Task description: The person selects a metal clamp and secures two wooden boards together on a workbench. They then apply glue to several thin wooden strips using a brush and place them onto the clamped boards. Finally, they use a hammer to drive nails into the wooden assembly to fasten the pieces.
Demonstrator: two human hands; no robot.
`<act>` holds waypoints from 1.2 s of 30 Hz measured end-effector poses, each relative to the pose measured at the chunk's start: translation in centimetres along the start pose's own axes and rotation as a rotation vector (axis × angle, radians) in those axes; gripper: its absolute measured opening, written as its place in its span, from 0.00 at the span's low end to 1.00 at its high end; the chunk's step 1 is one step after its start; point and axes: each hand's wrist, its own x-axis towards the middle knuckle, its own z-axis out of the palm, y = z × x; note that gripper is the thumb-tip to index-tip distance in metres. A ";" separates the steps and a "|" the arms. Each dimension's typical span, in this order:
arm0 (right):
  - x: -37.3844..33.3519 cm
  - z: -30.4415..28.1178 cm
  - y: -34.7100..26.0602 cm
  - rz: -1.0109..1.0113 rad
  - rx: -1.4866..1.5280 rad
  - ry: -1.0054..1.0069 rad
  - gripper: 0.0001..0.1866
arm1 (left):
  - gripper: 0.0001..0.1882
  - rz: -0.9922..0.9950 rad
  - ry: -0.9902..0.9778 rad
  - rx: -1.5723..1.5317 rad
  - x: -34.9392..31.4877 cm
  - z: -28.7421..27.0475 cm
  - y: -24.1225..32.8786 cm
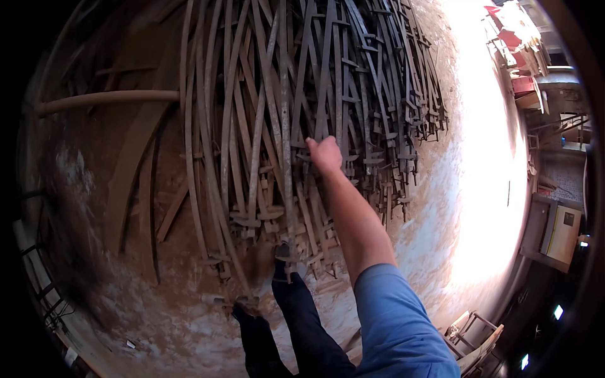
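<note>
My right hand (325, 155) reaches forward into a big heap of long metal bar clamps, its arm in a short blue sleeve. The fingers look wrapped round one bar clamp (322, 104), with the thumb to the left; the fingertips are hidden behind the hand. Close by on the left, another bar clamp (286, 126) with a pale, spotted bar runs down toward my feet. Darker clamps with sliding jaws (372, 160) crowd together to the right of the hand. My left hand is out of the picture.
The clamps' screw ends (252, 222) lie close to my shoes. Curved wooden boards (135, 170) and a rounded pole (110, 101) are at the left. Strong sunlight falls on the dusty floor (485, 189) at the right. A wooden frame (476, 334) stands at the lower right.
</note>
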 end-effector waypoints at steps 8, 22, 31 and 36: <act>3.7 -4.6 11.0 -0.216 0.445 0.023 0.24 | 0.10 0.004 -0.049 -0.015 -0.6 0.5 0.1; -1.0 -15.0 5.2 -0.066 1.661 -1.087 0.14 | 0.11 0.008 -0.047 -0.068 2.0 3.6 2.6; -8.6 -4.0 20.1 -0.077 0.477 -0.253 0.16 | 0.11 0.042 -0.082 -0.037 2.7 3.8 3.4; -4.4 -2.0 17.5 -0.143 0.160 -0.075 0.23 | 0.11 0.030 -0.052 -0.051 1.8 4.4 3.0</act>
